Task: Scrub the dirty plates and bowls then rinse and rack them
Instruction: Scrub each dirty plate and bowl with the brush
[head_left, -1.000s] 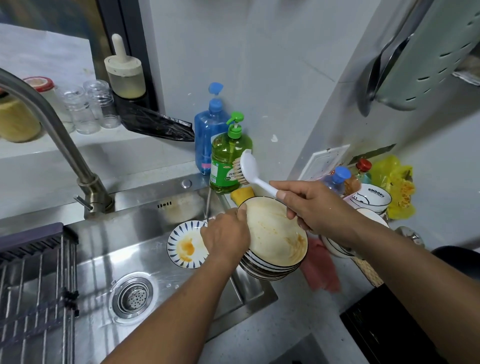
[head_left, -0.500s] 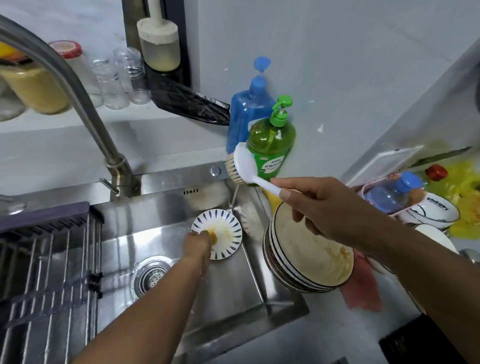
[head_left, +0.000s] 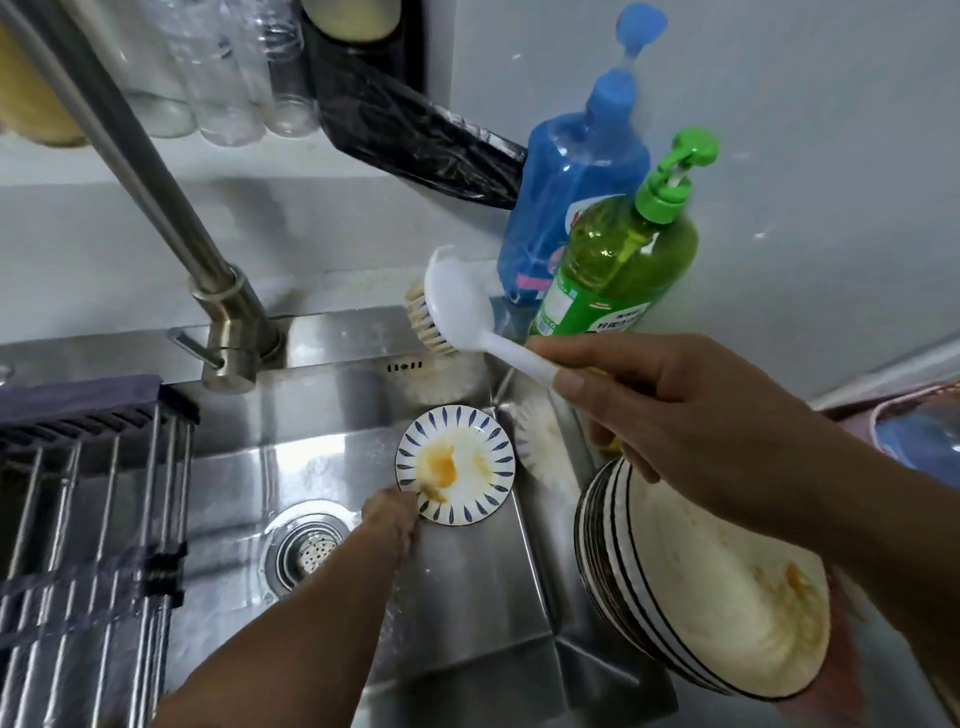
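Closest, on the counter edge at the right, sits a stack of dirty bowls (head_left: 727, 597), tilted toward the sink. Farther in, the left hand (head_left: 390, 519) reaches down into the sink (head_left: 467, 623) and touches the near rim of a small plate (head_left: 456, 464) with orange smears. I cannot tell if its fingers pinch the rim. The right hand (head_left: 675, 415) is curled tight around the handle of a white brush (head_left: 457, 312). The handle runs from the hand up and left, with the bristles past the plate, by the back wall. I think the brush must come down and toward the plate to scrub it.
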